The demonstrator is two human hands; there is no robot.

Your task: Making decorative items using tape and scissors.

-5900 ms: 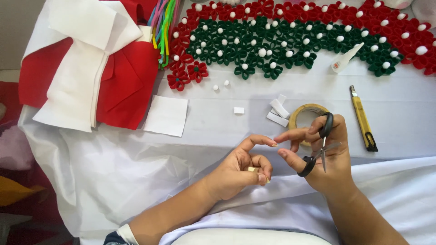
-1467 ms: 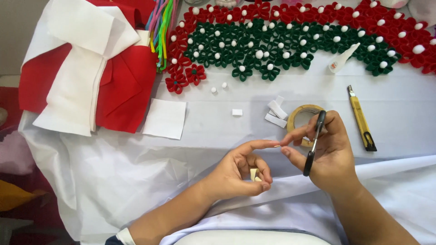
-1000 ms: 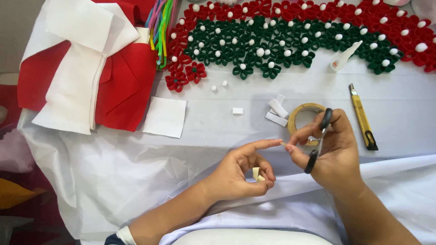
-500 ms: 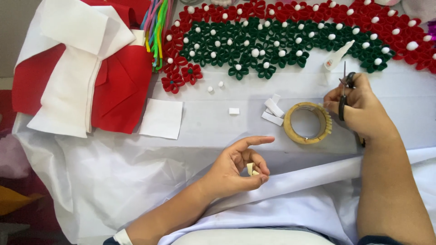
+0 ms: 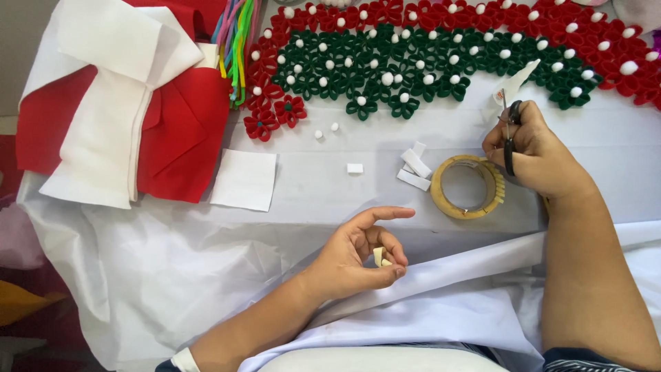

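Hands at the craft table, mid-work.
We note the left hand [image 5: 358, 255] pinching a small cream piece [image 5: 378, 256] near the table's front edge; the right hand [image 5: 533, 155] grips black scissors [image 5: 510, 134], blades partly hidden, beside the tape roll [image 5: 468, 187].

The red and white sheets [image 5: 124, 117] top left look like soft matt felt, and the big white cloth [image 5: 172, 275] over the table is thin, smooth fabric. The tape roll [image 5: 468, 187] is papery tan, and the scissors [image 5: 509, 127] have shiny metal blades with black plastic handles.
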